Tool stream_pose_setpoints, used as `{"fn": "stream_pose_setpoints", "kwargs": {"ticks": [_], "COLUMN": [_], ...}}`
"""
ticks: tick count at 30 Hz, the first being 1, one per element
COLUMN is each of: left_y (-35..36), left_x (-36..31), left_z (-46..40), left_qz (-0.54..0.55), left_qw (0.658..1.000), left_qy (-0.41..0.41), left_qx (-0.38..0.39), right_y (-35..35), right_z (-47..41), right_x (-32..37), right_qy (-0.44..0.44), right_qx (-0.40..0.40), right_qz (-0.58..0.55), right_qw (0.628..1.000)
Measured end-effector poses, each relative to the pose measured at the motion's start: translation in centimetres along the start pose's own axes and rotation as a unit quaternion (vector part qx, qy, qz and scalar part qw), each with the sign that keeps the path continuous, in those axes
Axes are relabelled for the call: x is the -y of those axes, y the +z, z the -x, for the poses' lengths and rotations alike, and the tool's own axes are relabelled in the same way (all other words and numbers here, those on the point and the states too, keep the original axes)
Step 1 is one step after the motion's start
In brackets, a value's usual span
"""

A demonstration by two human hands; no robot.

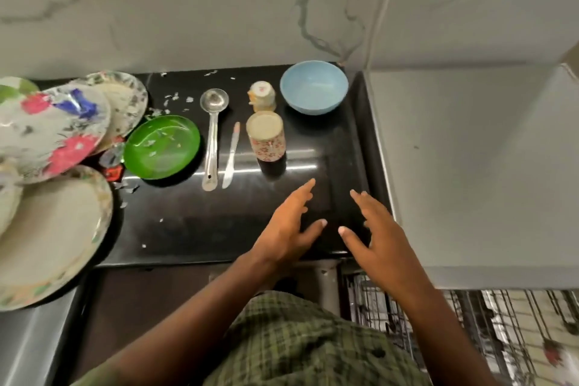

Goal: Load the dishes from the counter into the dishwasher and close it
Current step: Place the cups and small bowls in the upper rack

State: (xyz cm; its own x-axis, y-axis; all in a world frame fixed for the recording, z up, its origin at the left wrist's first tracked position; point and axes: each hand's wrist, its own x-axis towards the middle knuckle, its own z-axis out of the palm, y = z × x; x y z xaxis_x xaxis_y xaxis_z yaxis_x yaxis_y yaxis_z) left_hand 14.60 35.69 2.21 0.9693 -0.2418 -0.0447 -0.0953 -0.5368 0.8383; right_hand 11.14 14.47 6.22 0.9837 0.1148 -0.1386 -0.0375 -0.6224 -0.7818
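Note:
On the black counter (194, 229) stand a light blue bowl (314, 87), a small upturned cup (262, 96) and a floral tumbler (265, 138). Left of them lie a steel ladle (211, 135), a knife (231, 157) and a green plate (162, 147). Floral plates (53, 131) are piled at the far left above a large cream plate (50, 235). My left hand (289, 226) and my right hand (374, 226) hover open over the counter's near right part, fingers spread, holding nothing. The dishwasher's wire rack (470, 332) shows at the bottom right.
A marbled wall (219, 9) backs the counter. A grey surface (470, 166) lies to the right of it. Food scraps (175, 99) are scattered on the counter near the plates. A small red item (113, 172) sits beside the green plate.

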Motion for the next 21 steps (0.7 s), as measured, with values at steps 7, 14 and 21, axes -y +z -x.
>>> {"fn": "stream_pose_setpoints", "kwargs": {"ticks": [7,14,21], "left_y": [-5.3,-9.5,-12.1], "left_x": [4.8,7.3,7.4], "left_z": [-0.6,-5.0,-9.5], "left_qz": [0.043,0.076,0.078], "left_qw": [0.991,0.985,0.993], "left_qy": [-0.064,-0.078,-0.034], "left_qx": [-0.107,-0.132,-0.083], "right_y": [4.1,7.7,10.0], "right_z": [-6.2,-12.9,-17.8], "right_x": [3.4,6.0,8.3], "right_qy": [-0.019,0.019,0.045], "right_qx": [0.016,0.016,0.001], "right_qz": [-0.007,-0.052,-0.044], "right_qw": [1.0,0.998,0.998]}}
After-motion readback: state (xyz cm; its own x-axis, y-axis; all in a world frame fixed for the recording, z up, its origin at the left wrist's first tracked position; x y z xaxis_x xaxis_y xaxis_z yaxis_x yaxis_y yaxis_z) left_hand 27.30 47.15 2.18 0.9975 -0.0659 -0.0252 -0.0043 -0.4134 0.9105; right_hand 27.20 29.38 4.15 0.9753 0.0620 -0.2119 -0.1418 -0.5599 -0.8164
